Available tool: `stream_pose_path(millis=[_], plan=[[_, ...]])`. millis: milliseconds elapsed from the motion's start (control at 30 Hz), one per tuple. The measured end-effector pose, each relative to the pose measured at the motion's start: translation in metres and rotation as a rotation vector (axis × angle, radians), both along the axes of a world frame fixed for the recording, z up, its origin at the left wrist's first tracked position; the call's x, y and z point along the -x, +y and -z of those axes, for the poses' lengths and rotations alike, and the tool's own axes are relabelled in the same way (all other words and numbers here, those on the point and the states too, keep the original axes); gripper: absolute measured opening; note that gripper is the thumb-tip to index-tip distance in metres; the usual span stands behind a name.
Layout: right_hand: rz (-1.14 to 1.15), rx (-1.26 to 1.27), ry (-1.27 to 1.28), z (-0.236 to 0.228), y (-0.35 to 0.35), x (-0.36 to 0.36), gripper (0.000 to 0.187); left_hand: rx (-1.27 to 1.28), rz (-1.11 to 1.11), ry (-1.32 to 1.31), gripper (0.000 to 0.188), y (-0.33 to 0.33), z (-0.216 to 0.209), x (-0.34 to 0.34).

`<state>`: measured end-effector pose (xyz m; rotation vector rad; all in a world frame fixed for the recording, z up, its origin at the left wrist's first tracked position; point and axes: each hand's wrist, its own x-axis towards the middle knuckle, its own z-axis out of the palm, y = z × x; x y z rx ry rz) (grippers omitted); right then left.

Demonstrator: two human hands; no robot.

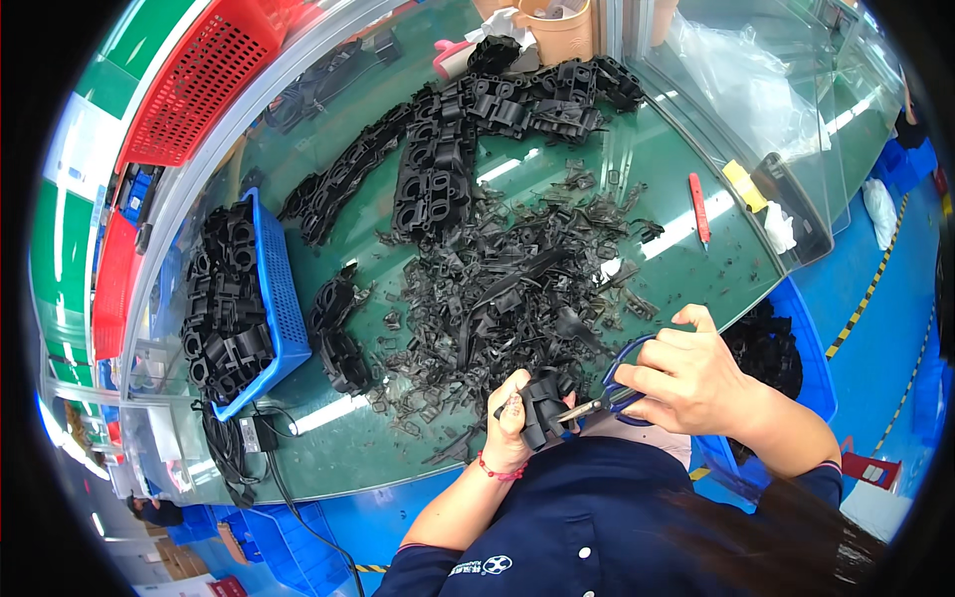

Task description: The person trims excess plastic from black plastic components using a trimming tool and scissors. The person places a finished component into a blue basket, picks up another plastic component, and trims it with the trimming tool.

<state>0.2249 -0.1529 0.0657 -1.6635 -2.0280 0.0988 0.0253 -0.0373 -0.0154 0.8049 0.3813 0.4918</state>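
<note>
My left hand (506, 434), with a red bead bracelet at the wrist, grips a black moulded plastic part (543, 402) close to my body at the table's near edge. Scissors (611, 384) with dark blue handle loops are in my right hand (691, 374), its fingers through and around the loops. Their metal blades point left and reach the right side of the black part. I cannot make out exactly where the tips meet it. Just beyond both hands lies a wide heap of black plastic scraps (487, 298) on the green table (647, 289).
A blue basket (288, 298) heaped with black parts stands at the left. Rows of similar parts (435, 179) line the far side. A red-handled cutter (699, 209) lies at the right, near a dark tray (796, 214). Below the right edge sits a blue crate (814, 348).
</note>
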Motion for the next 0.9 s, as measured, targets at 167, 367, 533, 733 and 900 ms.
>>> stream_pose_path(millis=[167, 367, 533, 733, 900], plan=[[0.042, -0.011, -0.068, -0.0024, -0.0008, 0.0008, 0.034, -0.04, -0.002, 0.003, 0.041, 0.0004, 0.0022, 0.0015], [0.031, -0.026, -0.042, 0.0016, -0.0005, 0.0017, 0.033, -0.06, 0.003, 0.029, 0.043, -0.0007, -0.0006, -0.0002], [0.025, 0.014, -0.023, 0.0023, -0.0015, 0.0026, 0.033, -0.091, -0.005, 0.05, 0.045, -0.0021, 0.0014, -0.0001], [0.031, 0.036, -0.07, -0.003, -0.003, 0.006, 0.033, -0.103, -0.025, 0.048, 0.045, -0.0023, 0.0047, 0.0001], [0.025, 0.017, -0.064, 0.001, -0.0024, 0.0058, 0.032, -0.049, -0.035, 0.042, 0.045, -0.0031, 0.0044, -0.0001]])
